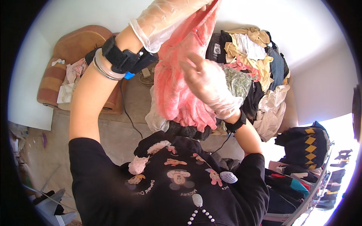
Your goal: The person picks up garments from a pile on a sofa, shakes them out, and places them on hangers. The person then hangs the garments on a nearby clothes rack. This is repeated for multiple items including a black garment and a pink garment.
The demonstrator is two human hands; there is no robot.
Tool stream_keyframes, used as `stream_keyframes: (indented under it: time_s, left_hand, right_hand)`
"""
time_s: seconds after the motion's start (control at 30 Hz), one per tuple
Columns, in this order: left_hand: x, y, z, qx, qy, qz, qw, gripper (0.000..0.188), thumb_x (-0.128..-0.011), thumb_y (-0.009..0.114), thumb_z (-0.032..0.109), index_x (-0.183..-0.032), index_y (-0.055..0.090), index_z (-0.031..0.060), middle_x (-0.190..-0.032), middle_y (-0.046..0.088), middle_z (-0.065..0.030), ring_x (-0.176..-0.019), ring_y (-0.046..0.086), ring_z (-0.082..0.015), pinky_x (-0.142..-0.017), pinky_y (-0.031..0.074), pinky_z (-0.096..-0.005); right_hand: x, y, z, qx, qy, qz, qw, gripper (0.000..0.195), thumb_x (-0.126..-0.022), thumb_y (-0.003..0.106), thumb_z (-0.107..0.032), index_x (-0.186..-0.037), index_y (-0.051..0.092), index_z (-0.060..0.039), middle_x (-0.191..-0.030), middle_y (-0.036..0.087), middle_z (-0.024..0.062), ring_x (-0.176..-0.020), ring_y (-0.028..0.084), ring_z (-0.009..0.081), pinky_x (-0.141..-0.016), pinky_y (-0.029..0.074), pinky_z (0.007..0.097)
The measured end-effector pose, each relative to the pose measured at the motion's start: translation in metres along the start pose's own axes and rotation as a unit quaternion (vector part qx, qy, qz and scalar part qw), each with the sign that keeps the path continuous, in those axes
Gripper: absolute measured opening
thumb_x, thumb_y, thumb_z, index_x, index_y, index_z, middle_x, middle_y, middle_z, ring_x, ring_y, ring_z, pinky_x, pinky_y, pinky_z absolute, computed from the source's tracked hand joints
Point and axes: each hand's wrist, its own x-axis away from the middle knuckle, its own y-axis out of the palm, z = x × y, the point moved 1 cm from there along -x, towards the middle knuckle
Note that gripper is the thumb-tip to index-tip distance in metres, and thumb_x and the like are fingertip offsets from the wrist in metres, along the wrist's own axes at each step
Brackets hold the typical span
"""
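Observation:
A pink, mottled garment point(181, 84) of thin cloth hangs in front of me, bunched into folds at its lower end. My left hand point(195, 5), in a clear plastic glove, is raised at the top edge of the view with its fingers at the garment's upper part; most of the fingertips are cut off or hidden. My right hand point(205, 77), also gloved and somewhat blurred, is in front of the garment's right side with its fingers apart. Whether its fingertips touch the cloth cannot be told.
Clothes point(251, 59) lie heaped on the right, beyond my right hand. A brown sofa point(82, 36) with a few cloth pieces stands at the left. More folded clothes point(288, 180) are on a rack at the lower right. A black cable point(127, 113) runs down towards me.

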Motion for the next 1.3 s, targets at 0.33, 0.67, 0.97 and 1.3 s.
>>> stream_keyframes:
  time_s: [0.33, 0.67, 0.97, 1.3]
  left_hand:
    - [-0.007, -0.007, -0.051, -0.015, -0.027, -0.059, 0.998, 0.02, -0.087, 0.059, 0.014, -0.095, 0.063, -0.0032, -0.079, 0.065, -0.0065, -0.068, 0.061, -0.0119, -0.061, 0.048, -0.0252]
    - [0.005, -0.096, -0.153, -0.312, 0.026, -0.029, 0.949, 0.021, -0.084, 0.059, 0.011, -0.1, 0.064, -0.0021, -0.107, 0.055, -0.0104, -0.088, 0.054, -0.0154, -0.077, 0.045, -0.0268]
    - [0.035, -0.094, -0.173, 0.069, -0.123, -0.23, 0.963, 0.019, -0.087, 0.051, 0.005, -0.101, 0.064, 0.003, -0.092, 0.059, 0.0005, -0.072, 0.049, -0.0048, -0.068, 0.043, -0.0203]
    - [0.064, -0.093, -0.152, -0.11, -0.023, -0.229, 0.967, 0.01, -0.084, 0.058, 0.009, -0.091, 0.06, 0.0018, -0.086, 0.058, -0.0025, -0.077, 0.052, -0.0111, -0.075, 0.045, -0.0268]
  right_hand:
    - [0.01, 0.083, 0.013, 0.225, 0.233, -0.243, 0.914, 0.015, -0.077, 0.063, -0.024, -0.077, 0.066, -0.0099, -0.088, 0.062, 0.0098, -0.066, 0.066, 0.0221, -0.054, 0.05, 0.0341]
    - [0.05, 0.009, 0.014, 0.173, -0.024, -0.192, 0.966, 0.008, -0.076, 0.055, -0.012, -0.083, 0.056, -0.015, -0.084, 0.043, 0.0041, -0.07, 0.049, 0.0176, -0.06, 0.041, 0.0318]
    - [0.069, 0.015, -0.001, -0.143, 0.207, -0.097, 0.963, 0.019, -0.077, 0.066, -0.007, -0.068, 0.051, 0.0007, -0.079, 0.051, 0.0147, -0.07, 0.054, 0.0329, -0.063, 0.045, 0.0401]
    - [0.081, 0.028, 0.008, -0.051, 0.338, -0.002, 0.94, 0.01, -0.078, 0.058, 0.002, -0.084, 0.05, -0.0018, -0.084, 0.051, 0.0167, -0.072, 0.052, 0.0367, -0.066, 0.045, 0.0414]
